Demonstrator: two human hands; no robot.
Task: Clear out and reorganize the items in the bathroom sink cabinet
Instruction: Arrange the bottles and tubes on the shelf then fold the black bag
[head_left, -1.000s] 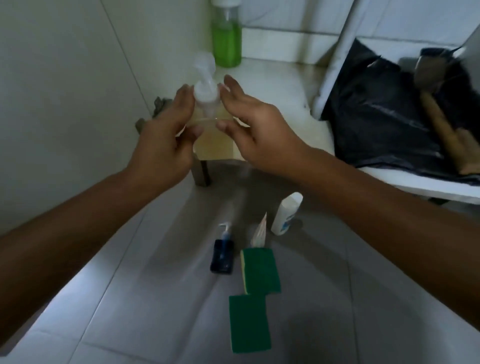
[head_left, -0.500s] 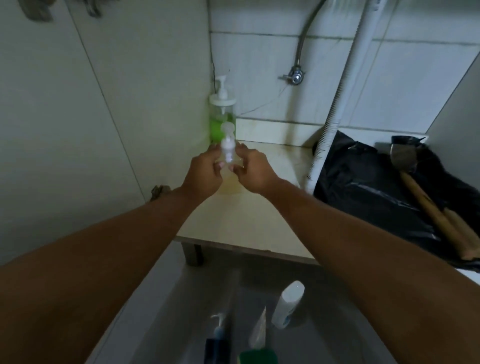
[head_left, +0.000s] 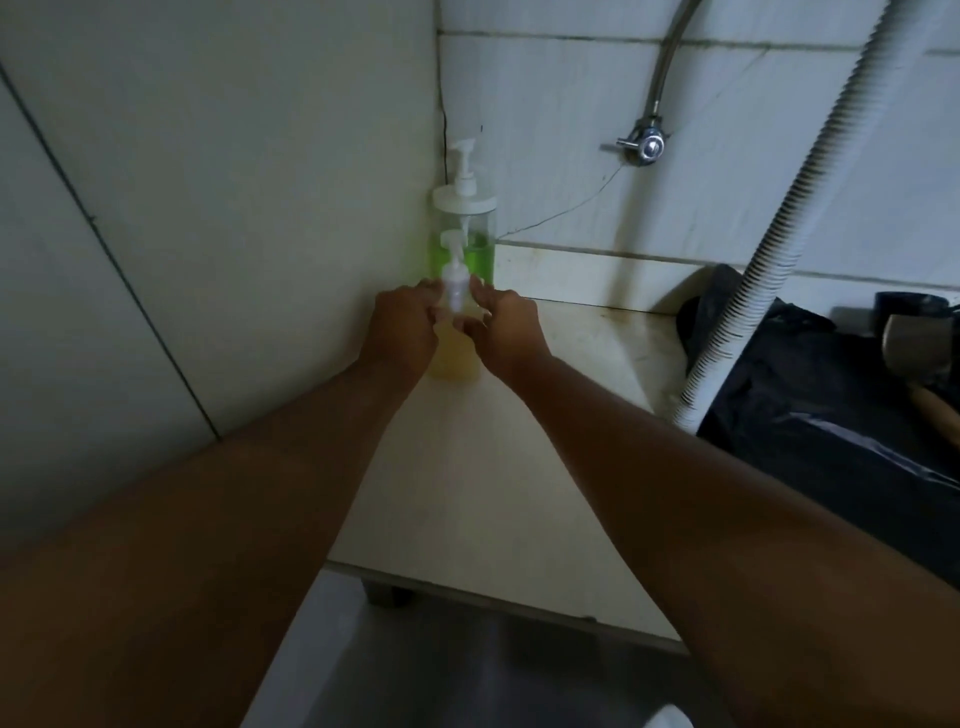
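A clear pump bottle with yellowish liquid stands on the cream cabinet floor, near the back left corner. My left hand grips its left side and my right hand grips its right side, fingers around the neck below the white pump. Directly behind it stands a taller pump bottle of green liquid against the tiled back wall. My hands hide most of the yellow bottle's upper body.
A white corrugated drain hose runs down to the shelf at right. A chrome valve sits on the back wall. A black plastic bag with a hammer fills the right side. A white bottle top shows at the bottom edge.
Both hands have carried the yellow pump bottle forward into the cabinet and lowered it onto the shelf in front of the green bottle. The floor items have dropped out of view.
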